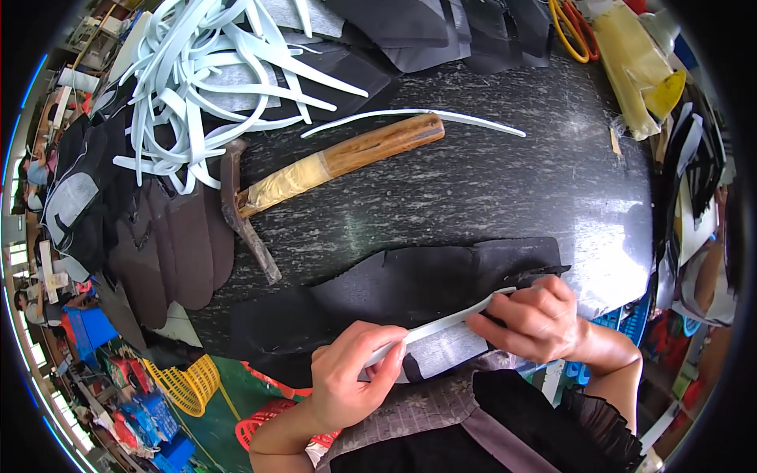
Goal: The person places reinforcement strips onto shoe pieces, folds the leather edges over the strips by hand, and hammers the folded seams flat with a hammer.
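A pale white strip [448,320] is stretched between my two hands at the table's near edge. My left hand [351,370] is closed, pinching the strip's left end between thumb and fingers. With bent fingers, my right hand [536,322] grips the strip near its other end. Beneath the strip lies a black sheet piece [394,280] with a wavy upper edge, and a light grey patch [443,351] shows just below the strip. My fingers partly hide both ends of the strip.
Beyond my hands lies a hammer [339,162] with a taped wooden handle. A single pale strip [414,116] curves behind it. A tangled strip pile [197,87] is at the far left, dark cut pieces [177,244] below it. Scissors [574,31] rest at the far right.
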A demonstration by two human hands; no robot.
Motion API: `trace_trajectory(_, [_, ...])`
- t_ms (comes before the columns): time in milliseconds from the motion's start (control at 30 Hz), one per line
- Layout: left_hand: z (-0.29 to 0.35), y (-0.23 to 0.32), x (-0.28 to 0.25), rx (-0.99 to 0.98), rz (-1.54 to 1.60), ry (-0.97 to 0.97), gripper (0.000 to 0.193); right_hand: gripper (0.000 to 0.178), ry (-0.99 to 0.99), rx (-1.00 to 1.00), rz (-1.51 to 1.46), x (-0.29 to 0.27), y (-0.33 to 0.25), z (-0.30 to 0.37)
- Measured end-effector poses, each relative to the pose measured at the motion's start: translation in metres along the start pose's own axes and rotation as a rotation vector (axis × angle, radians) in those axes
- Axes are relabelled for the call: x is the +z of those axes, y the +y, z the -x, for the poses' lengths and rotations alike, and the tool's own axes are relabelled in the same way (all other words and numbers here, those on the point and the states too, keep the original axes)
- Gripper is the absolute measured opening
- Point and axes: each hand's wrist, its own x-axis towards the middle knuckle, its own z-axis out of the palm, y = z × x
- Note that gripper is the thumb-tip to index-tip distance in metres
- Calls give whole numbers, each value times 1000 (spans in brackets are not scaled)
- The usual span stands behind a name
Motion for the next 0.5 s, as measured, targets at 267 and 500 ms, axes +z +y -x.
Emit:
trace_trajectory(267, [1, -4, 8, 49, -116, 51, 27, 27, -115, -112, -229, 9, -29, -25])
trace_trajectory(500, [35, -12, -23, 148, -381, 94, 24, 36, -154, -50, -274, 16, -33, -24])
